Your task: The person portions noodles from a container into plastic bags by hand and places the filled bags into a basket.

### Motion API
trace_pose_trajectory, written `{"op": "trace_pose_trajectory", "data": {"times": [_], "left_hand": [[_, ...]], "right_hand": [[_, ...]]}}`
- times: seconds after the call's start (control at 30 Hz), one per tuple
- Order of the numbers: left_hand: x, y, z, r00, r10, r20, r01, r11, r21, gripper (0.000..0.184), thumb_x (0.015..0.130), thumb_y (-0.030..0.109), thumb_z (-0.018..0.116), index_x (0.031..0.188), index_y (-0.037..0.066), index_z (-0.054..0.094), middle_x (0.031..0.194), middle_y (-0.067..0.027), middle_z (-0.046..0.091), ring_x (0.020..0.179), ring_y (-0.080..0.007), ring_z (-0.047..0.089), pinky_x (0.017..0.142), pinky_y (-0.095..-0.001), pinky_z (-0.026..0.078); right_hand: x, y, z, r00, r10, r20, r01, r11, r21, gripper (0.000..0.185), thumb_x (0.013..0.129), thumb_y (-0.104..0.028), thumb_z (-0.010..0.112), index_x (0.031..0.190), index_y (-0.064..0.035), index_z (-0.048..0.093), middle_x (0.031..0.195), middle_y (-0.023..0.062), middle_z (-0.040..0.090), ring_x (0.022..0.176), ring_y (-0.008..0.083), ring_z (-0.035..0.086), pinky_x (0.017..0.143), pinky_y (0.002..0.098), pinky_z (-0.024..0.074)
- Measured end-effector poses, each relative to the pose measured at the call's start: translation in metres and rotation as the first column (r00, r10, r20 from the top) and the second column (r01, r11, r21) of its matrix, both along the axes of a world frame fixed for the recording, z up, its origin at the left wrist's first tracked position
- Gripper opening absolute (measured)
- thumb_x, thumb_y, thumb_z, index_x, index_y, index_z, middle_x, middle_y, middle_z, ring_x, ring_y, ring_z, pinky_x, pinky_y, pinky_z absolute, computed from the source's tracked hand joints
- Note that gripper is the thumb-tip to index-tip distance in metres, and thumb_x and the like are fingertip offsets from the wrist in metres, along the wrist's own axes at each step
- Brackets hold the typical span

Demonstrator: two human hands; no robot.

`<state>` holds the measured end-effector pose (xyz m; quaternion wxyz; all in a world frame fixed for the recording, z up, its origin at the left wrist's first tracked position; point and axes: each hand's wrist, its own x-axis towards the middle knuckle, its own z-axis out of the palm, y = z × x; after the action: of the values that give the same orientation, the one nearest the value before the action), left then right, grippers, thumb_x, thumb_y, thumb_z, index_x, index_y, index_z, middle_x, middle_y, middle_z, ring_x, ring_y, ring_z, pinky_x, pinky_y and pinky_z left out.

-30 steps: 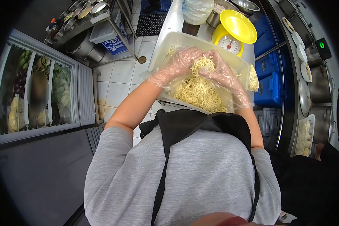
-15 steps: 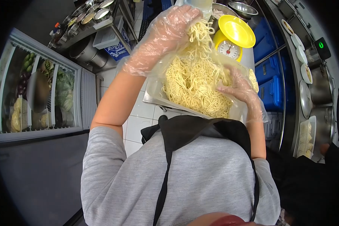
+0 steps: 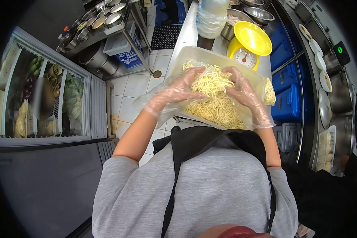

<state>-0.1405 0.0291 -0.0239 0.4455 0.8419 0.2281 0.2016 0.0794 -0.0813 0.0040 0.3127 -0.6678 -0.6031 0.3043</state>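
Observation:
My left hand and my right hand both wear clear plastic gloves. Between them they cup a clump of pale yellow noodles, fingers curled round its two sides. Beneath the clump lies a heap of loose noodles in a translucent plastic tub. Just past the tub's far right side stands a yellow kitchen scale with a round white dial and a yellow pan. The fingertips are partly hidden by the noodles.
A stack of plastic bags and metal bowls stand behind the tub. Bagged noodles lie at its right. An open-topped fridge is at left, blue bins at right. Another person's legs show on the far mat.
My left hand has come down from above the tub, where noodles hung from it. It now meets my right hand, and the clump sits between both. The camera view has shifted slightly.

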Motion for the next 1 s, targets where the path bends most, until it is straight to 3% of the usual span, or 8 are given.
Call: {"op": "trace_pose_trajectory", "data": {"times": [0.1,0.2,0.23,0.27,0.57,0.67,0.83,1.0], "left_hand": [[-0.013,0.002,0.008,0.997,0.046,0.061,-0.017,0.909,-0.417,0.083,0.07,0.029,0.079,0.137,0.012,0.033,0.129,-0.0106,0.046,0.124,-0.0267,0.038,0.104,-0.0419,0.033],[-0.01,-0.001,0.007,0.988,0.143,-0.057,-0.153,0.953,-0.263,0.08,0.071,0.031,0.078,0.137,0.015,0.035,0.127,-0.0122,0.047,0.121,-0.0272,0.041,0.103,-0.0433,0.033],[-0.003,-0.01,0.007,0.99,0.138,0.016,-0.139,0.987,0.08,0.075,0.071,0.029,0.077,0.133,0.015,0.039,0.123,-0.0113,0.05,0.117,-0.0274,0.045,0.101,-0.0424,0.034],[0.004,-0.016,0.006,0.991,0.108,0.083,-0.133,0.901,0.414,0.069,0.07,0.028,0.077,0.13,0.016,0.044,0.118,-0.0105,0.053,0.112,-0.0276,0.048,0.099,-0.0415,0.036],[0.018,-0.002,0.004,0.981,0.193,0.021,-0.156,0.717,0.679,0.035,0.065,0.016,0.071,0.097,0.015,0.059,0.092,-0.0045,0.053,0.093,-0.0249,0.052,0.082,-0.0401,0.038],[0.014,0.007,-0.006,0.975,0.216,0.054,-0.193,0.702,0.685,0.034,0.064,0.013,0.07,0.097,0.013,0.059,0.092,-0.0052,0.053,0.092,-0.0253,0.052,0.079,-0.0395,0.041],[0.011,0.01,-0.006,0.973,0.228,-0.03,-0.164,0.778,0.606,0.032,0.068,0.013,0.07,0.098,0.011,0.06,0.097,-0.0061,0.054,0.094,-0.0268,0.052,0.082,-0.0392,0.043],[0.012,0.016,-0.026,0.968,0.25,0.006,-0.218,0.833,0.509,0.038,0.065,0.008,0.071,0.1,0.01,0.058,0.098,-0.0094,0.052,0.098,-0.0288,0.051,0.087,-0.0393,0.043]], "right_hand": [[-0.004,-0.003,0.001,0.917,-0.019,-0.399,0.032,0.999,0.026,0.043,0.076,-0.013,0.072,0.111,-0.0087,0.047,0.089,0.0057,0.053,0.082,0.0127,0.052,0.075,0.0266,0.0457],[-0.022,0.004,0.011,0.792,-0.039,-0.609,0.084,0.995,0.045,0.045,0.076,-0.014,0.073,0.112,-0.0103,0.046,0.091,0.0036,0.051,0.084,0.0104,0.049,0.073,0.025,0.0449],[-0.027,0.007,0.013,0.792,-0.039,-0.609,0.084,0.995,0.047,0.045,0.076,-0.014,0.073,0.112,-0.0103,0.046,0.091,0.0036,0.051,0.084,0.0104,0.049,0.073,0.025,0.0449],[-0.032,0.01,0.014,0.841,-0.01,-0.542,0.042,0.998,0.048,0.046,0.076,-0.014,0.073,0.112,-0.0099,0.045,0.092,0.004,0.051,0.086,0.0108,0.05,0.074,0.0252,0.0452],[-0.012,-0.006,0.097,0.977,0.15,0.152,-0.147,0.989,-0.03,0.079,0.068,-0.011,0.077,0.135,-0.0164,0.037,0.114,0.0092,0.055,0.083,0.0216,0.052,0.079,0.0338,0.0466],[0.001,-0.014,0.108,0.989,0.043,0.142,-0.047,0.999,0.026,0.08,0.064,-0.008,0.078,0.134,-0.0141,0.041,0.081,-0.0008,0.041,0.076,0.011,0.045,0.071,0.026,0.0432],[0.015,-0.012,0.129,0.938,0.084,-0.338,0.103,0.859,0.501,0.059,0.074,-0.006,0.071,0.128,-0.0079,0.047,0.079,-0.0026,0.047,0.073,0.0057,0.049,0.065,0.0183,0.0469],[0.036,-0.013,0.124,0.757,0.061,-0.65,0.391,0.756,0.526,0.052,0.083,-0.021,0.066,0.128,-0.0069,0.046,0.079,-0.0038,0.05,0.069,0.0029,0.049,0.059,0.0156,0.042]]}}
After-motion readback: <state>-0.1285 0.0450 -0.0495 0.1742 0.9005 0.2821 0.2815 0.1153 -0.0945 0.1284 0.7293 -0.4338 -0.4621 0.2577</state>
